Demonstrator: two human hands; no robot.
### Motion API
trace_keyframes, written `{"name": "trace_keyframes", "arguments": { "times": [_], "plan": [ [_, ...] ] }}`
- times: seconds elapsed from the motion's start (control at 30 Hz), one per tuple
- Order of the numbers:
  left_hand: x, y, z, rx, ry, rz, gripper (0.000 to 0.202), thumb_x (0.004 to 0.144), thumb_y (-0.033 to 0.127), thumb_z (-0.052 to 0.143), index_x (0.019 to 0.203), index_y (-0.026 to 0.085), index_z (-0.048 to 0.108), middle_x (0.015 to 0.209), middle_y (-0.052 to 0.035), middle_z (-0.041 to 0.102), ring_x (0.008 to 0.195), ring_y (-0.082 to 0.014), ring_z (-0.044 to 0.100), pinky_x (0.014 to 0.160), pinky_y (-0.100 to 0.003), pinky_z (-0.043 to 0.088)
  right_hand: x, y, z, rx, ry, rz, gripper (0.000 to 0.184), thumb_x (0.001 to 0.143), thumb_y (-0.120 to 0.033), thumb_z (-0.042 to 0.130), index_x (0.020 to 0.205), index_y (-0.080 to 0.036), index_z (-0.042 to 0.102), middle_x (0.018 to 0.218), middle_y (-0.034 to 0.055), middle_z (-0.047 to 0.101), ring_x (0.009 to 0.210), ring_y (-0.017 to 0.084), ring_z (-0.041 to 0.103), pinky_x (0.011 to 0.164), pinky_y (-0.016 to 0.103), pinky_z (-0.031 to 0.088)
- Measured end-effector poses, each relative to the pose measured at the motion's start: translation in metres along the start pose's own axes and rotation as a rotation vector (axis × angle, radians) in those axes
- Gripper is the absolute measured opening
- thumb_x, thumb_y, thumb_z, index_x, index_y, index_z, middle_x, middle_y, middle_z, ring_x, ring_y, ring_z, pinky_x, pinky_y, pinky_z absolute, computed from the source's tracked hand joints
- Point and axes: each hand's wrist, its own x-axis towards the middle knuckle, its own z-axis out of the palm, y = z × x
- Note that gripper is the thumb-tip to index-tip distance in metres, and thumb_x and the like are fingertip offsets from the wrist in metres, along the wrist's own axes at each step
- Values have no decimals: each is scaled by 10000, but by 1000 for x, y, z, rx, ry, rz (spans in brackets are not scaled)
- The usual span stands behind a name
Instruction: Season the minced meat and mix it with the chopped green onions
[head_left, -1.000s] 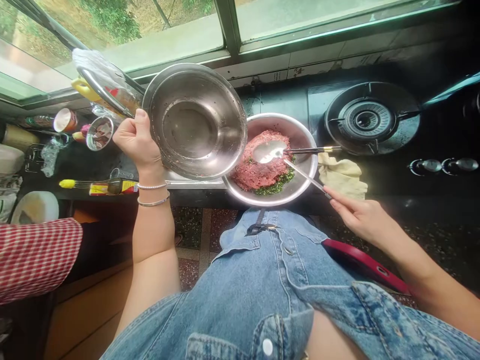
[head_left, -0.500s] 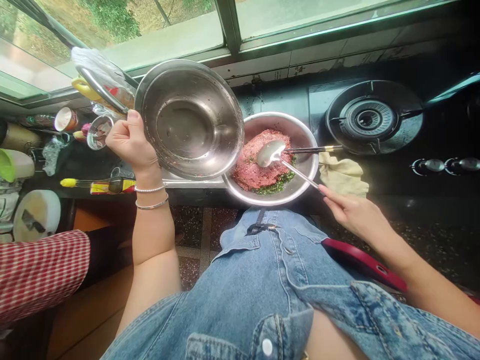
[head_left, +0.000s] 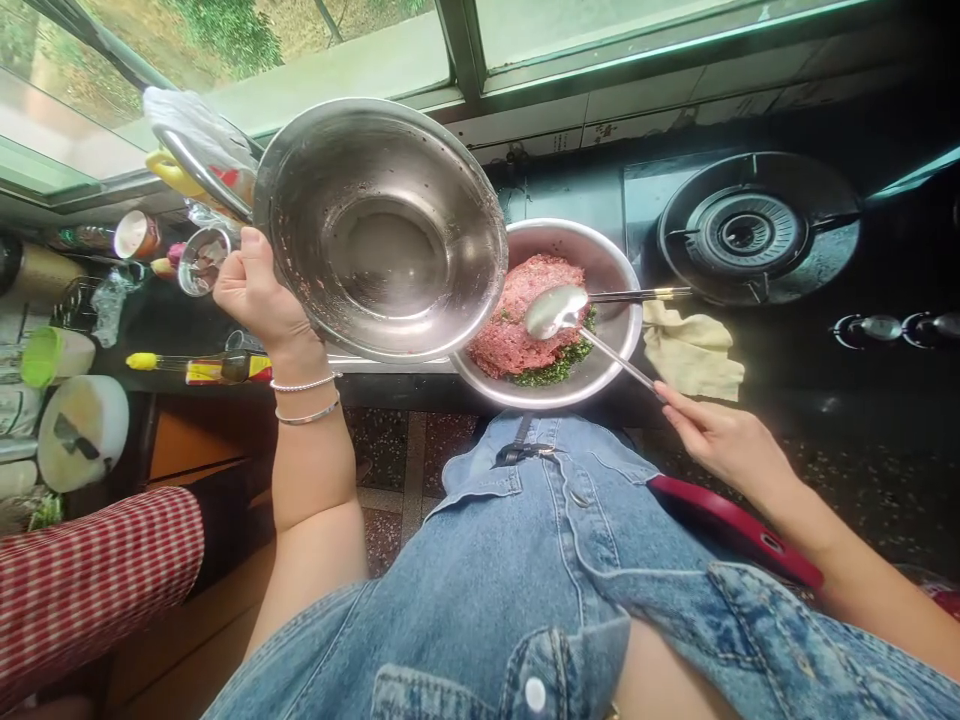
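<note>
Plainly, left grip [head_left: 256, 297] clasps one bowl [head_left: 386, 255]; right grip [head_left: 720, 427], one spoon [head_left: 559, 311] over second bowl [head_left: 602, 255].

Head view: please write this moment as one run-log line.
left hand: holds metal bowl by edge | right hand: holds spoon over minced meat | second bowl: minced meat, chopped greens, chopsticks across rim

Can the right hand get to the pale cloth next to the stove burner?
Probably yes: the right hand is very near the cloth, and nothing seems to block the way between them. But it's holding the spoon, so it might need to let go first.
</note>
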Motion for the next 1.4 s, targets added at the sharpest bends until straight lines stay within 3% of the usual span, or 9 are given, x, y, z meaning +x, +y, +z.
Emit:
{"name": "trace_keyframes", "arguments": {
  "times": [0.17, 0.4, 0.57, 0.77, 1.03, 1.27, 1.4],
  "plan": [
    [-7, 2, 4, -11, -44, 13, 499, 841, 316, 608, 553, 208, 215, 583, 68, 173, 585, -58, 188, 584, -222, 257, -3, -3, -2, 35, 251, -89, 332, 987, -288, 531, 1265, -208, 693, 816, 35, 746, 609, 122, 635, 603, 245, 470],
    [-19, 23, 22, 104, -46, -16, 511, 895, 160, 561, 514, 193, 224, 539, 75, 170, 550, -49, 148, 550, -233, 132, 17, -37, -2, -214, 307, -258, 310, 975, -285, 579, 1259, -265, 701, 660, -26, 645, 539, 72, 525, 544, 261, 346],
    [-27, 34, 27, 124, -66, -1, 499, 902, 137, 567, 511, 185, 261, 533, 79, 188, 540, -43, 172, 555, -231, 134, 17, -35, 6, -227, 292, -184, 326, 981, -297, 557, 1277, -281, 691, 658, -14, 641, 528, 86, 499, 527, 279, 296],
    [-20, 25, 17, 138, -21, 14, 524, 905, 147, 570, 511, 191, 227, 540, 77, 162, 550, -48, 149, 561, -237, 128, -1, -15, 9, -197, 242, -135, 336, 979, -310, 556, 1284, -258, 687, 663, -8, 647, 503, 106, 493, 507, 286, 281],
    [-16, 11, 3, 81, -19, -27, 504, 848, 314, 611, 543, 208, 223, 572, 70, 181, 564, -53, 192, 567, -221, 242, -2, -25, 13, 222, 212, -26, 334, 975, -283, 552, 1252, -169, 700, 810, 49, 734, 623, 127, 619, 633, 253, 465],
    [-15, 13, 2, -30, 39, -179, 384, 799, 336, 603, 577, 187, 328, 588, 58, 321, 583, -58, 331, 596, -211, 368, -5, -17, 25, 25, 142, 14, 346, 969, -337, 522, 1230, -230, 723, 678, 35, 679, 539, 130, 576, 533, 249, 400],
    [-16, 14, -2, -65, 67, -250, 282, 801, 332, 587, 637, 153, 443, 654, 32, 448, 646, -70, 439, 676, -229, 458, -8, -10, 29, 215, 86, 100, 373, 944, -370, 539, 1236, -222, 718, 735, 52, 703, 580, 142, 604, 576, 257, 467]
  ]
}}
